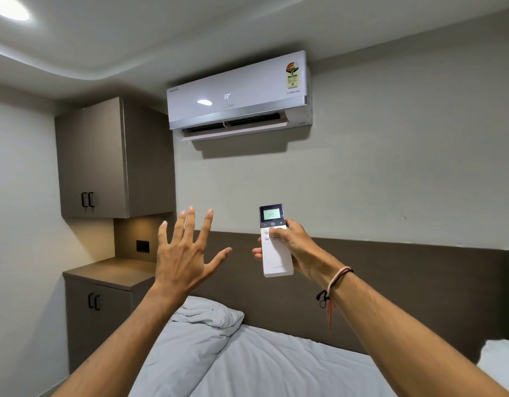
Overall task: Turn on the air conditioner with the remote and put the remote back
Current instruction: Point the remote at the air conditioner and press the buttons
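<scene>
The right hand (290, 245) is wrapped around a slim white remote (274, 243), fingers curled behind its body and the thumb lying across the upper buttons just under the power key. The remote stands nearly upright, its top end aimed up toward eleven o'clock, and its small green screen reads 22. A pale and dark thread bracelet (335, 285) with a red tail circles that wrist. At nine o'clock from the remote, apart from it and touching nothing, the left hand (184, 253) hangs in the air, empty, fingers spread wide and pointing up with its back toward me. Above both hands, at about twelve o'clock and well apart, the white split air conditioner (239, 93) is mounted high on the pale wall; its front panel glows 22 and the lower louver is swung open. Off at ten o'clock a brown wall cabinet (101, 159) with two dark handles hangs in the corner, and below it, at eight o'clock from the left hand, a matching low cabinet (104, 310) has a dark socket plate (142, 246) on the wall above its top. Under the forearms lies a bed with a rumpled pale pillow (196, 339) set against a dark headboard (405, 282).
</scene>
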### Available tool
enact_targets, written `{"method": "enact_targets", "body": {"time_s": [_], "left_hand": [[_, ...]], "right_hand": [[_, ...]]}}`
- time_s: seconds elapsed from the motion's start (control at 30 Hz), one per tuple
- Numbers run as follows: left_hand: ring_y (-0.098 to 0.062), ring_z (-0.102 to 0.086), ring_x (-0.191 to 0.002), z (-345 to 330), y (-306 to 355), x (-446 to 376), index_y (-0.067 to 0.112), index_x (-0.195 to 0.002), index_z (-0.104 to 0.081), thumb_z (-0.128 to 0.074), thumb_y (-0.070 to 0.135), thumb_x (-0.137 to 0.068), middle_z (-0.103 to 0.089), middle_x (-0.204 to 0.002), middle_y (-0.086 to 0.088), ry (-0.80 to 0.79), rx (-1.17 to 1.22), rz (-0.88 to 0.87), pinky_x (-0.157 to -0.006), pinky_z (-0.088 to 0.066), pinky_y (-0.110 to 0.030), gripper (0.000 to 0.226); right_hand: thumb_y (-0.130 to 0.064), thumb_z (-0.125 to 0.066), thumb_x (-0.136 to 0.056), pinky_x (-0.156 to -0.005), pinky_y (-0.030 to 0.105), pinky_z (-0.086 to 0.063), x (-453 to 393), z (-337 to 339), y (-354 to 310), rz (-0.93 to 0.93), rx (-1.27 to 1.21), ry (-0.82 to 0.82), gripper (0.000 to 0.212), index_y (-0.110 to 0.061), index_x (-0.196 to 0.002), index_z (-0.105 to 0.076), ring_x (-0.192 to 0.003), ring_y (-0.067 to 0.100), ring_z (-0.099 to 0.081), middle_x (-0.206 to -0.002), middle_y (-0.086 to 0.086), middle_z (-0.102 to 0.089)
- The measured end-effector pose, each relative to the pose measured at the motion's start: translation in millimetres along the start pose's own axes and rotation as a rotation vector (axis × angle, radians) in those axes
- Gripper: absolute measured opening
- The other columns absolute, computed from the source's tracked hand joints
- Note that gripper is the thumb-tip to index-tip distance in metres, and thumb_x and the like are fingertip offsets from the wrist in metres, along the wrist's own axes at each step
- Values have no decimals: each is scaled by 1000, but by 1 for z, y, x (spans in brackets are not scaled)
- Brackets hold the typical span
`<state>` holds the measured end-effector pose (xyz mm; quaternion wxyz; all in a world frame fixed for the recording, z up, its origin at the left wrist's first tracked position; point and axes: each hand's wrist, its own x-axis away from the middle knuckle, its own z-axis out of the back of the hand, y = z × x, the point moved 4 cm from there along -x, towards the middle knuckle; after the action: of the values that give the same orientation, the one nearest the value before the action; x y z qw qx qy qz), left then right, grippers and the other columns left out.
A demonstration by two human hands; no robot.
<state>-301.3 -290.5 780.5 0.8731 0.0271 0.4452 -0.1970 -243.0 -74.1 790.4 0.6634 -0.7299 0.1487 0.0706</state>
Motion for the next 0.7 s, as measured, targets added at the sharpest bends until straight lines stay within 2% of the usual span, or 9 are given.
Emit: {"method": "enact_targets", "body": {"time_s": [0.1, 0.17, 0.27, 0.43, 0.7], "left_hand": [[-39, -37, -150, 0, 0, 0, 25, -161, -24, -15, 81, -85, -36, -163, -23, -4, 4, 0, -115, -33, -69, 94], [-39, -38, -149, 0, 0, 1, 25, -161, -25, -16, 81, -86, -37, -162, -23, -3, 6, 0, -114, -33, -69, 94], [-38, -37, -150, -3, -2, 3, 26, -161, -23, -17, 82, -87, -36, -163, -23, -7, -3, -3, -114, -33, -68, 93], [-39, -39, -149, -4, -4, 5, 26, -161, -24, -21, 81, -88, -37, -162, -23, -4, -3, -6, -113, -34, -68, 92], [-39, -37, -150, -1, -7, 6, 26, -161, -23, -17, 81, -87, -35, -163, -24, 7, -1, -5, -114, -34, -68, 92]], "right_hand": [[-23, -62, -98, -61, 41, -64, 1, 1, 0, 0, 4, 47, 41, -7, -130, -43, -72, 34, -78, -110, 23, -66], [-31, -68, -94, -61, 41, -64, 1, 3, 1, 13, 25, 105, 45, -12, -128, -45, -70, 34, -78, -105, 21, -70], [-29, -68, -93, -54, 37, -63, 2, 5, 1, 37, 54, 169, 39, -13, -123, -48, -64, 32, -77, -93, 18, -74], [-20, -63, -93, -46, 30, -58, 3, 3, 2, 29, 118, 211, 27, -11, -116, -51, -53, 27, -74, -86, 19, -72], [-21, -67, -93, -51, 35, -61, 1, -2, 13, -8, 75, 209, 30, -6, -115, -55, -62, 34, -77, -87, 21, -73]]}}
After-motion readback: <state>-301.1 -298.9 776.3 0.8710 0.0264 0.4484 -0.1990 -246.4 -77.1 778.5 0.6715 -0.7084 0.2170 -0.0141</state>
